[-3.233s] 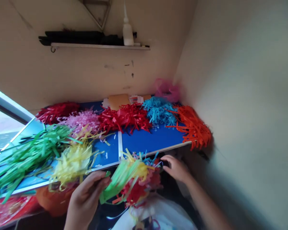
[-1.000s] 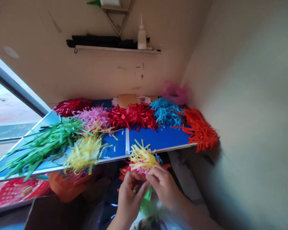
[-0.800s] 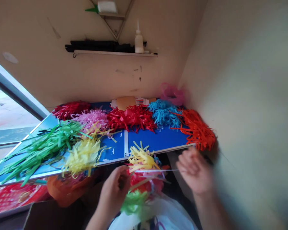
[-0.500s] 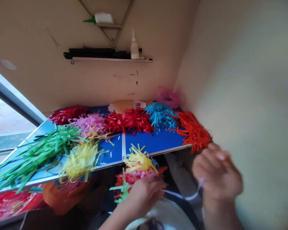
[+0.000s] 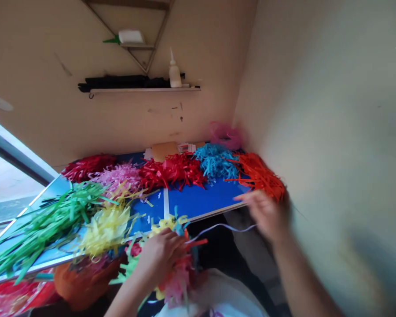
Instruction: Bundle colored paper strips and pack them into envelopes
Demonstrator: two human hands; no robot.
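Low in the middle, my left hand is closed around a bundle of multicoloured strips, with yellow, green, pink, orange and blue ends sticking out on several sides. A thin white string runs from this bundle across to my right hand. My right hand is raised just off the table's front edge, near the orange strips, and its fingers are closed on the string. Motion blurs its fingertips. My left palm and part of the bundle are hidden.
On the blue table lie piles of green strips, yellow strips, pink strips, red strips and blue strips. A white bottle stands on the wall shelf. The right wall is close.
My right hand has moved left and slightly up, and the string is stretched straighter. My left hand has shifted left with the bundle, which has turned. The view has swung slightly right.
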